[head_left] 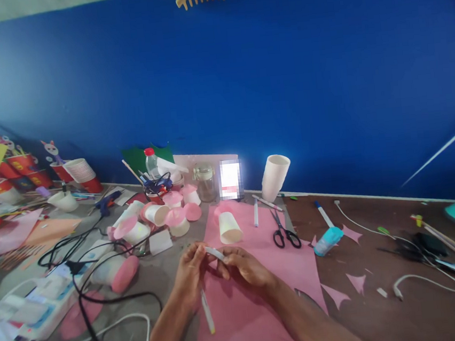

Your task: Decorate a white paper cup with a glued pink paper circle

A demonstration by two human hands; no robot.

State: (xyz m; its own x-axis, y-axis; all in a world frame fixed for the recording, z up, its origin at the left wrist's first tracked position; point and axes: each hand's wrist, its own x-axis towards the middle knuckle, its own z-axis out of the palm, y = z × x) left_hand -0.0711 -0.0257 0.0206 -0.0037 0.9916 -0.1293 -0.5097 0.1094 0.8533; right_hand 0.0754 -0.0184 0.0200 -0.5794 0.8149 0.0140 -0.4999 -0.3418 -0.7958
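My left hand [191, 269] and my right hand [248, 266] meet over the pink sheet [261, 312]. Between their fingertips is a small white curved strip [215, 253], pinched at both ends; its exact kind is unclear. Just beyond lies a white paper cup [230, 230] on its side, with a pink piece behind it. A white pen with a yellow tip [208, 313] rests below my left hand. Black-handled scissors [285, 235] and a slim white marker [255, 212] lie farther off on the pink sheet.
At left are a power strip [43, 309], tangled black cables [90, 312] and several cups with pink discs [131, 230]. A tall cup stack [275, 176] and a glass jar [205, 182] stand by the blue wall. Pink scraps [336, 295] and a blue-wrapped item [327, 241] lie right.
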